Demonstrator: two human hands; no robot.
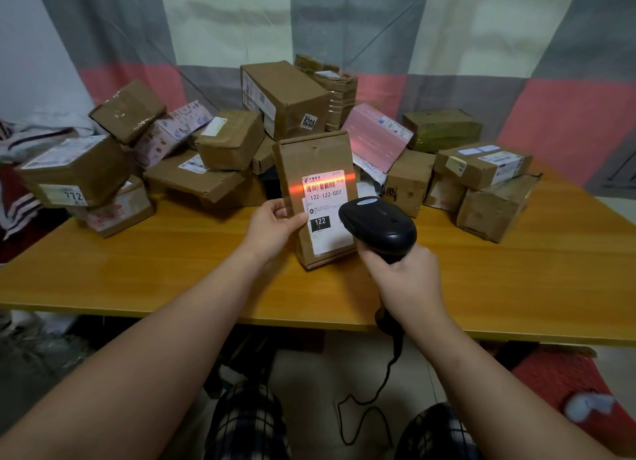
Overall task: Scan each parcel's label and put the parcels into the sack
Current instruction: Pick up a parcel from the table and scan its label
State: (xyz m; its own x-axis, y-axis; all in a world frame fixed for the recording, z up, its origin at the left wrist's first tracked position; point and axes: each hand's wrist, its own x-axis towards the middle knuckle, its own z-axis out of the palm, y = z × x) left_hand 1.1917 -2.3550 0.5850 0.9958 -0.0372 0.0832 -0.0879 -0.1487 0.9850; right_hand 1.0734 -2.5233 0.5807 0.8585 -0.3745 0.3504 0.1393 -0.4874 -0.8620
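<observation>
Forearms reach out over checked trousers toward the near edge of the orange-brown wooden table point(155, 280). Nearest, the right hand point(407, 280) has its fingers curled tight round the grip of a black plastic handheld barcode scanner point(378, 223), whose black cable point(389, 373) hangs below the table edge. Just beyond, the left hand point(275, 227) pinches the left edge of a tall brown cardboard parcel point(309, 156). Its thumb is pressed on the front beside the white printed label point(325, 204), and its other fingers are hidden behind the box.

The parcel appears to stand on end on the table, with its label facing the scanner. A red scan line point(330, 179) lies across the barcode at the label's top, so scanning looks to be the step in hand. Next, this parcel would have to go into the sack, which I cannot pick out with certainty.

Farther back, a heap of brown cardboard boxes point(285, 91) and a pink one point(375, 136) waits along the table's far side, so the task looks far from done. Behind hangs a grey, cream and pink checked curtain point(344, 18).
</observation>
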